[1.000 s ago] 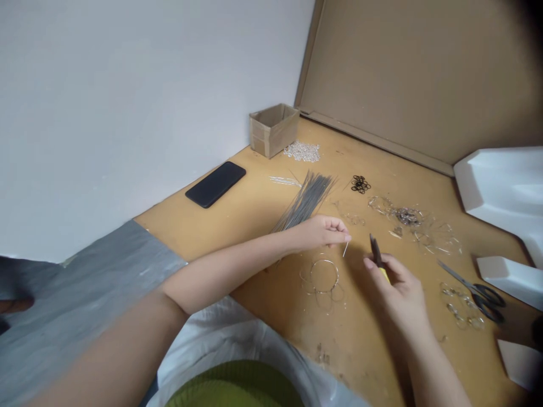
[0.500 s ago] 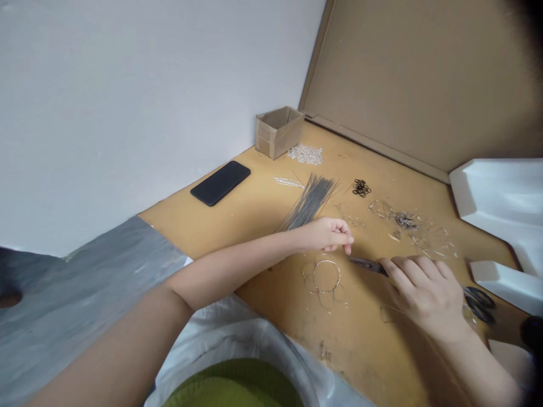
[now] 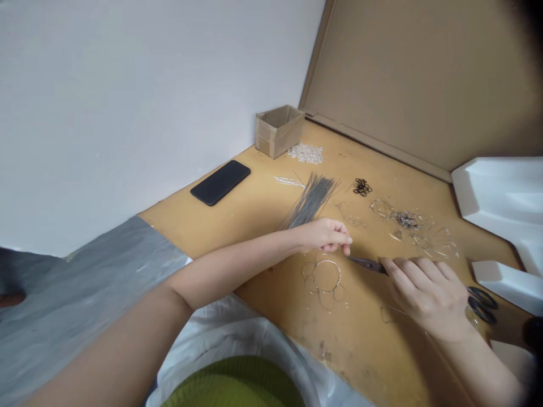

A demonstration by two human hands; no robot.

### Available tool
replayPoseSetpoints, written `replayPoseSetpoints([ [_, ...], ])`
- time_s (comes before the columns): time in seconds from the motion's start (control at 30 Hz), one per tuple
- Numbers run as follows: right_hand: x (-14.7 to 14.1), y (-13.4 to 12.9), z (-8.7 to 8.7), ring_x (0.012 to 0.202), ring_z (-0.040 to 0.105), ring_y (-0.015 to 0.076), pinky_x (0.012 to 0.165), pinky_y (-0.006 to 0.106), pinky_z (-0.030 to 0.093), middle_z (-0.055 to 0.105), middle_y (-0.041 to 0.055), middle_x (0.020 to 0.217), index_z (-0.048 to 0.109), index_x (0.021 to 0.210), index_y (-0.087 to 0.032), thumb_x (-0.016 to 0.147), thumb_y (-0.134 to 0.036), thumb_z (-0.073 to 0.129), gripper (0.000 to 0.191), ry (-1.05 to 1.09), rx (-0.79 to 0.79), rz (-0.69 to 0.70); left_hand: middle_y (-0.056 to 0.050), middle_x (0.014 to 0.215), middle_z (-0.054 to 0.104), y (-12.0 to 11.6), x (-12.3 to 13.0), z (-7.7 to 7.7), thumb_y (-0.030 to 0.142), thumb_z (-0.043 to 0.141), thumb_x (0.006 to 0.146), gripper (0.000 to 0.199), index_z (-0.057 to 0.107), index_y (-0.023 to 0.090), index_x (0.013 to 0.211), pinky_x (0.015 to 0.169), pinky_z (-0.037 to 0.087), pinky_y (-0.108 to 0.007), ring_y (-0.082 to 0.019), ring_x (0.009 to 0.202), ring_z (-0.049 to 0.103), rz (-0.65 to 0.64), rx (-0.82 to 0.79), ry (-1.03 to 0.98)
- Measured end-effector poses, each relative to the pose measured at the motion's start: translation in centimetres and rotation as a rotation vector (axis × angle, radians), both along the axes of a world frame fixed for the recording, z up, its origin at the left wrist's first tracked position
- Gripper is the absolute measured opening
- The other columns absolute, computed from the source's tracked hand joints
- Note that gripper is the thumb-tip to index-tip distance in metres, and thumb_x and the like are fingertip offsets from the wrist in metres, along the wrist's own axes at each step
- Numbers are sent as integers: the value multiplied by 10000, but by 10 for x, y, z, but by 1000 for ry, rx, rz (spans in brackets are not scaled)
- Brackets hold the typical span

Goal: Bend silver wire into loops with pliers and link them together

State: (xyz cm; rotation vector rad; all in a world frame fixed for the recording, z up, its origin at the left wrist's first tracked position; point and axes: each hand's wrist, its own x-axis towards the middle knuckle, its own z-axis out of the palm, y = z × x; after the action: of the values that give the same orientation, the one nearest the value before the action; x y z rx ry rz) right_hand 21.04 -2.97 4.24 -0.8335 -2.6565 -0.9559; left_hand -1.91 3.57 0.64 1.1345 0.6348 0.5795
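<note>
My right hand (image 3: pixel 430 294) is closed around a pair of pliers (image 3: pixel 368 265), whose narrow jaws point left toward my other hand. Fingers pinched together, my left hand (image 3: pixel 331 235) hovers just beyond the plier tip; whatever sits in that pinch is too small to make out. Below it on the tabletop lies a shiny wire ring (image 3: pixel 326 276) with thinner wire loops around it. A bundle of straight grey wires (image 3: pixel 311 199) rests behind my left wrist, partly covered by the forearm.
An open cardboard box (image 3: pixel 280 133) stands at the back beside a heap of clear beads (image 3: pixel 306 152). A black phone (image 3: pixel 220 182) lies at left. Black rings (image 3: pixel 362 187), tangled wire pieces (image 3: pixel 408 220) and black-handled scissors (image 3: pixel 482 305) lie toward the right, near white foam blocks (image 3: pixel 507 282).
Hardly anything differs. My right hand has shifted very slightly, and the pliers' tip stays close to the left fingertips.
</note>
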Motion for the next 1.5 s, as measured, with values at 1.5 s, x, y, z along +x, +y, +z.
replayPoseSetpoints([
  [1.5, 0, -3, 1, 643, 468, 147, 582, 293, 279, 626, 29, 678, 635, 875, -136, 820, -147, 581, 78, 9, -33, -41, 11, 629, 620, -3, 1, 0, 166, 610, 724, 132, 487, 116, 732, 395, 190, -190, 5, 365, 313, -61, 31, -11],
])
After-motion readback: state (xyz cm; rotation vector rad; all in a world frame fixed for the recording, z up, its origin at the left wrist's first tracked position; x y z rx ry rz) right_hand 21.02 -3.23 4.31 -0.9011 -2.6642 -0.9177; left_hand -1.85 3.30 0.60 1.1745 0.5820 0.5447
